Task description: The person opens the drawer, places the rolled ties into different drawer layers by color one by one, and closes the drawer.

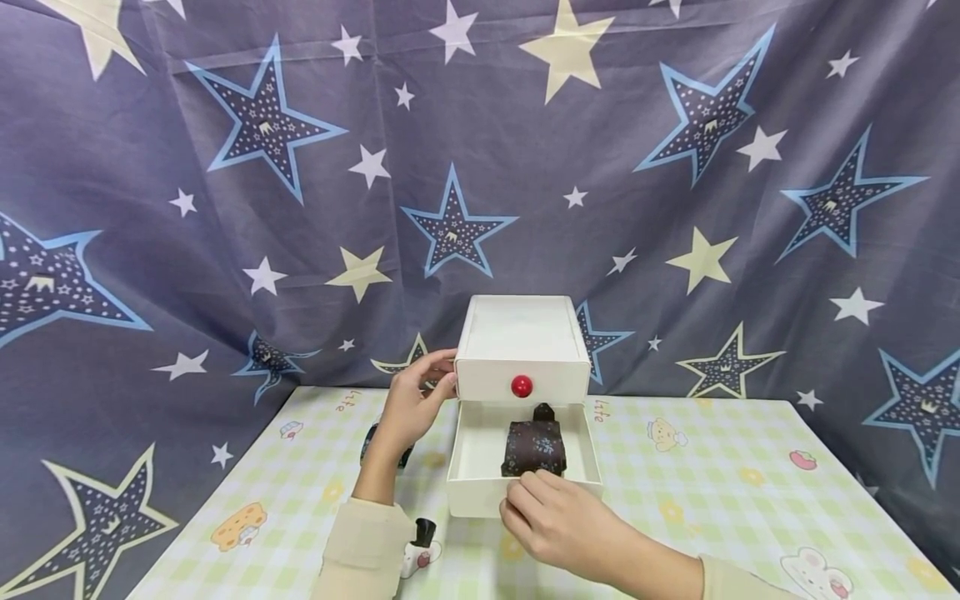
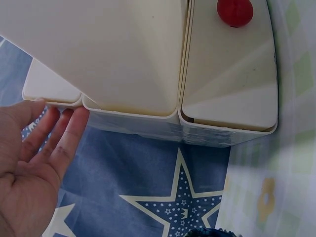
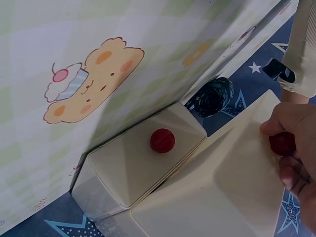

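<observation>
Cream sleeve [image 1: 363, 546], nearest the head camera, leads to the left hand [image 1: 416, 400], its fingers extended against the side of the white three-drawer cabinet [image 1: 521, 325]. Back uppermost, the right hand [image 1: 558, 521] curls its fingers about the red knob [image 3: 282, 143] of the open middle drawer [image 1: 474, 500], which holds a rolled floral necktie [image 1: 534, 448]. Good practice would likely be level, straight force, cabinet braced.

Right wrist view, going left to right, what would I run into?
Printed cartoon with a cupcake → the closed drawer's red knob → a dark patterned rolled item → the right grip, pinching a second red knob.
</observation>
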### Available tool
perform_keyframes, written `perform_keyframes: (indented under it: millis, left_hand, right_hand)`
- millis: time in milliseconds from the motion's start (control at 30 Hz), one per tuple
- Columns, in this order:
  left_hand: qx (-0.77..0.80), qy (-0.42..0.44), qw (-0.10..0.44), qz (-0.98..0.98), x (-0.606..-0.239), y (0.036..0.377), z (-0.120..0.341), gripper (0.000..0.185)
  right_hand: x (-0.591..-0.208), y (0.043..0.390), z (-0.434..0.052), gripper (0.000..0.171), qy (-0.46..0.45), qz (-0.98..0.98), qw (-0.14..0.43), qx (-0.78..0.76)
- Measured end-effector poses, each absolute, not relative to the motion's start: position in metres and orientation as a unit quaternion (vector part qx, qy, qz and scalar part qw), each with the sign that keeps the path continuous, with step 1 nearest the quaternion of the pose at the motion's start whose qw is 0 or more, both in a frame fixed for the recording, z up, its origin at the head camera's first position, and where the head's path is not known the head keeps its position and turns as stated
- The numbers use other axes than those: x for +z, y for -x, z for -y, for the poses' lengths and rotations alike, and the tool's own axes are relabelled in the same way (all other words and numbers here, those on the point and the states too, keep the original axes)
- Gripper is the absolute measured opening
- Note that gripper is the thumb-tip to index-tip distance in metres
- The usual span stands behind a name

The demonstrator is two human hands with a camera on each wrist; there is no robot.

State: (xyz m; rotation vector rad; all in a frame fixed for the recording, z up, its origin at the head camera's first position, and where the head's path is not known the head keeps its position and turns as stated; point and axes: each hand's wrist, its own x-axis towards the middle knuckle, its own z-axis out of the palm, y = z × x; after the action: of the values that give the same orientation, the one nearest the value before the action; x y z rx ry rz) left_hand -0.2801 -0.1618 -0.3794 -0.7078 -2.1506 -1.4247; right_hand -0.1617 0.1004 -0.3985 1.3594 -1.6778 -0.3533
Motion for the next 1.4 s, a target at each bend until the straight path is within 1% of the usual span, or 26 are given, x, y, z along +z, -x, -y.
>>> perform_keyframes:
  millis: [233,533,733,933,1167,1267,1400]
  left_hand:
    - [-0.527,0.257,0.226,0.778,-0.377,0.276,0.160,0.037]
    - [-0.519,0.257,0.229,0.782,-0.379,0.280,0.162,0.037]
    - [-0.524,0.256,0.228,0.779,-0.379,0.280,0.162,0.037]
    - [-0.529,0.255,0.225,0.777,-0.379,0.280,0.161,0.037]
    - [-0.520,0.258,0.234,0.780,-0.379,0.280,0.161,0.039]
    - [-0.516,0.255,0.235,0.784,-0.377,0.278,0.160,0.039]
    - [-0.514,0.255,0.234,0.785,-0.368,0.267,0.156,0.038]
  right_hand:
    - [-0.400,0.166,-0.102,0.043,-0.550,0.685,0.457,-0.137]
    - [-0.398,0.174,-0.103,0.042,-0.539,0.700,0.444,-0.148]
    - [-0.399,0.178,-0.103,0.045,-0.535,0.699,0.450,-0.149]
    - [-0.399,0.181,-0.102,0.047,-0.533,0.706,0.442,-0.147]
    - [-0.399,0.186,-0.102,0.051,-0.534,0.703,0.449,-0.137]
    - [-0.400,0.188,-0.101,0.051,-0.532,0.712,0.438,-0.135]
    - [-0.400,0.190,-0.101,0.051,-0.531,0.719,0.428,-0.135]
